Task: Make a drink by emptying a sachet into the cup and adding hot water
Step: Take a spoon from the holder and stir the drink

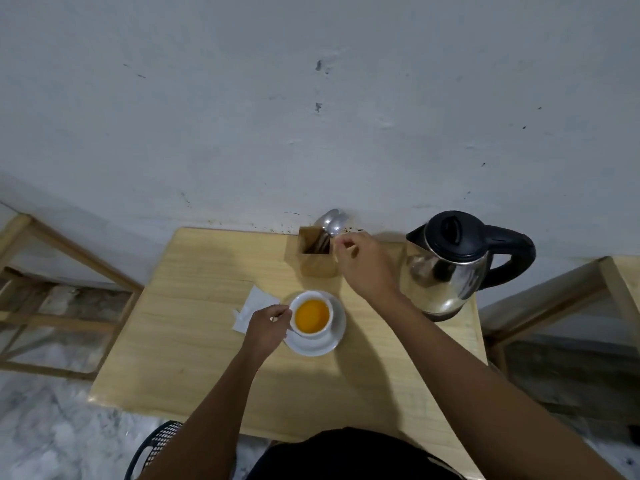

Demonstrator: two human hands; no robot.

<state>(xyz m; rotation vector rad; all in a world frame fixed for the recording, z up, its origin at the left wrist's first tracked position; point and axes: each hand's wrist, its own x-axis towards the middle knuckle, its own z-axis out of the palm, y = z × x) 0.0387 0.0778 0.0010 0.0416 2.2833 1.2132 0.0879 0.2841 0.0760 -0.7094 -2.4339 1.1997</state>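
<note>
The left hand (pixel 268 325) is closed on the left side of the white cup (pixel 313 315), its fingers curled at the rim and what appears to be the handle; the handle itself is hidden under the fingers. The cup stands upright on a white saucer (pixel 323 344) and holds an orange liquid. Just behind the left hand, on its outer side, lies an opened white sachet (pixel 251 308), flat on the wooden table (pixel 194 341) and partly covered by the hand.

The right hand (pixel 363 268) is extended forward, well apart from the left hand, its fingers (pixel 343 242) pinched together beside the metal spoons (pixel 330 223) that stand in a wooden holder (pixel 317 252). The fingertips are at the spoon bowls; whether they actually grip one cannot be told. The holder stands immediately left of this hand, at the far edge of the table against the wall.

To the right of the right hand, close beside its wrist, stands a steel kettle (pixel 446 268) with black lid and handle, lid shut, spout turned toward the hand.
</note>
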